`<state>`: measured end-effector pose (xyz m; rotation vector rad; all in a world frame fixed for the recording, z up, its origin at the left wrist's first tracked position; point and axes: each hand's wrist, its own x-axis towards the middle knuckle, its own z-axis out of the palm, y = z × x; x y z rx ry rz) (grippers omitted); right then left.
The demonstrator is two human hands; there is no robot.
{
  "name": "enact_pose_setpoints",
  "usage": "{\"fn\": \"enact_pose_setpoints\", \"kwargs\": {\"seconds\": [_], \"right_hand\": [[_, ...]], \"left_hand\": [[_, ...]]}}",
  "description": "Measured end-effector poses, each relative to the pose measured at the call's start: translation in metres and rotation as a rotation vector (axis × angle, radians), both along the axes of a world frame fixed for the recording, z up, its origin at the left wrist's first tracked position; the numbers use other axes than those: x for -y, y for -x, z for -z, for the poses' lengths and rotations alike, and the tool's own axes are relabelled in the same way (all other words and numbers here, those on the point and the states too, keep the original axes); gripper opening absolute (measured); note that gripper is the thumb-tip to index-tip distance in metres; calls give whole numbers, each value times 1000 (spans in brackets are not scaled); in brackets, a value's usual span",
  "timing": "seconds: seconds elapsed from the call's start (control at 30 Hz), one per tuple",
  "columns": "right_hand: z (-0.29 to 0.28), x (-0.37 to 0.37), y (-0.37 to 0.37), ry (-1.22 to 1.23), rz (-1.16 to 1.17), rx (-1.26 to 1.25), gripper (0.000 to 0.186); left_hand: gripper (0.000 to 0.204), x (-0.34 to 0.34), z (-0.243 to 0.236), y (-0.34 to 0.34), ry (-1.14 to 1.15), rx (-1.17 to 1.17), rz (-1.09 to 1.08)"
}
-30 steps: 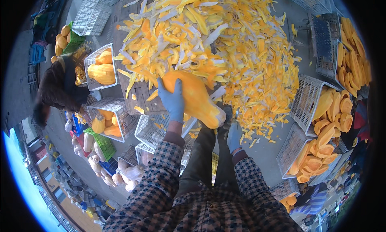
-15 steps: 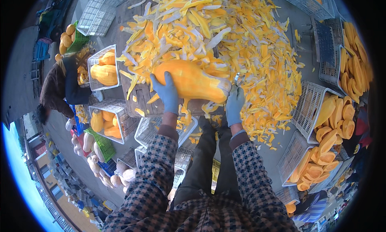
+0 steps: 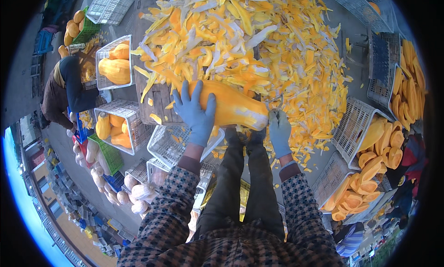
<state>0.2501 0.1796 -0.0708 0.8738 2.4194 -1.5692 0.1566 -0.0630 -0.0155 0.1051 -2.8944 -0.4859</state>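
Note:
A large peeled orange squash lies across the near edge of a wooden tabletop. Its narrow end points right and keeps a pale patch of skin. My left hand, in a blue-grey glove, lies on its thick left end with the fingers spread. At the other end, my gloved right hand is closed round a small metal peeler, just beside the tip of the squash; its handle is hidden in my fingers. Orange and whitish peelings heap up behind and to the right.
White crates of peeled squashes stand at left, beside unpeeled squashes. An upturned-looking white crate sits below the table edge. Crates of halved squashes line the right. A person bends over at far left.
My left hand has shifted slightly, its fingers now spread wider on the squash. The right hand and peeler have moved down and right. The squash appears turned, showing more pale skin.

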Motion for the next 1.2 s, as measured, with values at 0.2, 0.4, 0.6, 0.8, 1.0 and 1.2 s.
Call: {"fn": "enact_pose_setpoints", "kwargs": {"seconds": [0.2, 0.4, 0.6, 0.8, 1.0, 1.2], "right_hand": [[-53, 3, 33, -492, -654, -149, 30], [-42, 7, 47, -637, -889, -160, 30], [-63, -62, 1, -638, -903, -18, 27], [-68, -39, 11, -647, -828, 25, 27], [-74, -61, -16, -602, -1017, -19, 32], [-78, -63, -50, -698, -822, 210, 33]], "left_hand": [[34, -13, -9, 36, 108, 46, 186], [30, -10, -2, 41, 127, -7, 234], [25, -23, -9, 35, 32, -8, 343], [23, -31, -8, 37, 27, -26, 356], [22, -22, -6, 44, 0, -31, 409], [21, -27, -5, 51, -22, -5, 413]]}}
